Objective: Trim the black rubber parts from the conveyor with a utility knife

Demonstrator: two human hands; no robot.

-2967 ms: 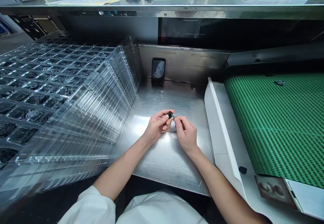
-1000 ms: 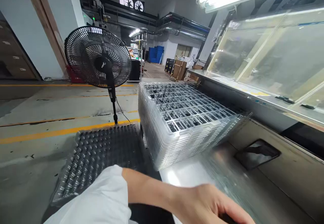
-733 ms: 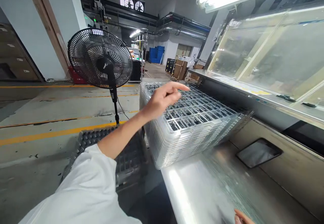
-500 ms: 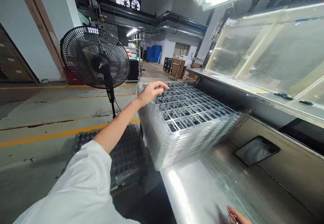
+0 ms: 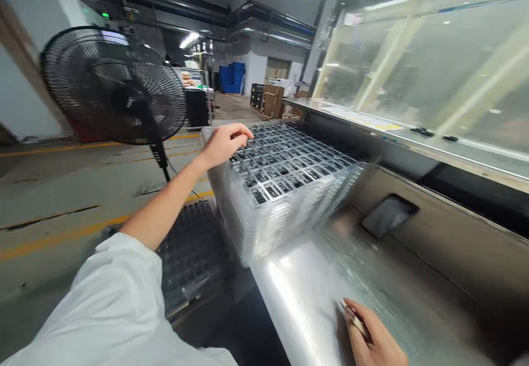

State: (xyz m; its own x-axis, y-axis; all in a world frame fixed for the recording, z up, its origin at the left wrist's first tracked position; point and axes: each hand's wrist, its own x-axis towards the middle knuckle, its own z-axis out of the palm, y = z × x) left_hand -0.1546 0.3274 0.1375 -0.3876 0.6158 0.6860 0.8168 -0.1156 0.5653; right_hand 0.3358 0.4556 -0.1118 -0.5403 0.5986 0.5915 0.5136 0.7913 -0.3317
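Observation:
My left hand (image 5: pixel 228 143) is over the far left part of the top clear plastic tray (image 5: pixel 285 189), with its fingers curled and the thumb close to the index finger. Its fingertips are at the cells; whatever they may pinch is hidden. Small dark parts (image 5: pixel 259 196) fill the tray's cells, and more clear trays are stacked beneath it. Low on the right, my right hand (image 5: pixel 377 335) is closed around a slim pointed tool (image 5: pixel 357 323) that looks like tweezers, above the metal bench (image 5: pixel 300 286).
A black standing fan (image 5: pixel 118 87) is at the left. Below the bench's left side is another dark celled tray (image 5: pixel 194 245). A shelf edge (image 5: pixel 372 126) with clear panels overhangs at the right, above a metal wall with a rectangular opening (image 5: pixel 388 215).
The view has turned right, so the stack and fan appear further left. My left hand remains over the tray's far left part. My right hand has come further into view with the slim tool.

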